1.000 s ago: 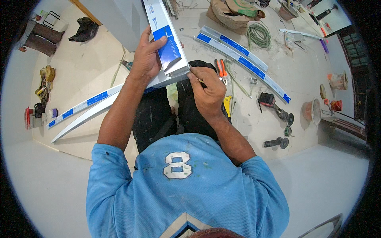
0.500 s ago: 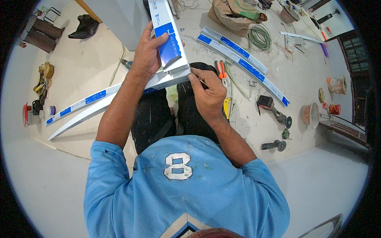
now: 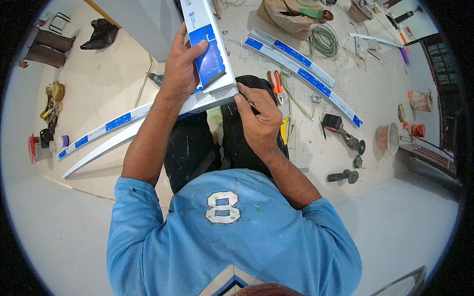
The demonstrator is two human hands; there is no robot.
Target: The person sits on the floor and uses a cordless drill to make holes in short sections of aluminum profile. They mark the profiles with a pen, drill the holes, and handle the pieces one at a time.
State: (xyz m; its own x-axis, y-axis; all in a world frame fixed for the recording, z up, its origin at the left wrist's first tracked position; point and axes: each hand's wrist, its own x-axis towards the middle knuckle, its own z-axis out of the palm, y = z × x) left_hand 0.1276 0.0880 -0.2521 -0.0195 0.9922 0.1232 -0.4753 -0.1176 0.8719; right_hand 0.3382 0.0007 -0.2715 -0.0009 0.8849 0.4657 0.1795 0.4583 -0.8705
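Over the dark-trousered knees, the left hand [image 3: 181, 69] clasps a flat white-and-blue profile [image 3: 207, 49] — the right hand [image 3: 259, 121] pinches a thin pencil [image 3: 250, 102].

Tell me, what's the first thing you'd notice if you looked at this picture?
Right in the middle, the left hand presses down on a white metal profile with blue labels, while the right hand holds a thin pencil-like tool against its end, over the person's knees. More long white and blue strips lie on the pale floor on both sides. A green coiled hose and orange-handled pliers catch the eye too.
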